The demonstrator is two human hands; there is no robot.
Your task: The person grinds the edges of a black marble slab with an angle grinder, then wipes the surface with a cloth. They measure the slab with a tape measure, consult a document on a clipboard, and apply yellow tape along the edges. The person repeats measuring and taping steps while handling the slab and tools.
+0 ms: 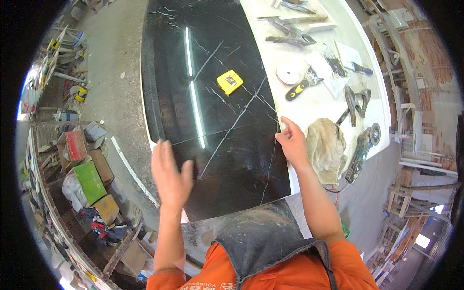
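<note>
On the head view, our left hand (170, 178) is open, fingers spread, by the black slab (232, 169)'s left edge, our right hand (294, 145) open by its right, probably to square it up. Slab's along the worktop (270, 48)'s left edge; tape measure (230, 82) on top, likely for easy reach.

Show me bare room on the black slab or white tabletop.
Bare: the black slab between the left hand, right hand and yellow tape measure; a small white tabletop patch between putty knife and glove. Crowded: tabletop farther right, with spring clamps and angle grinder.
</note>
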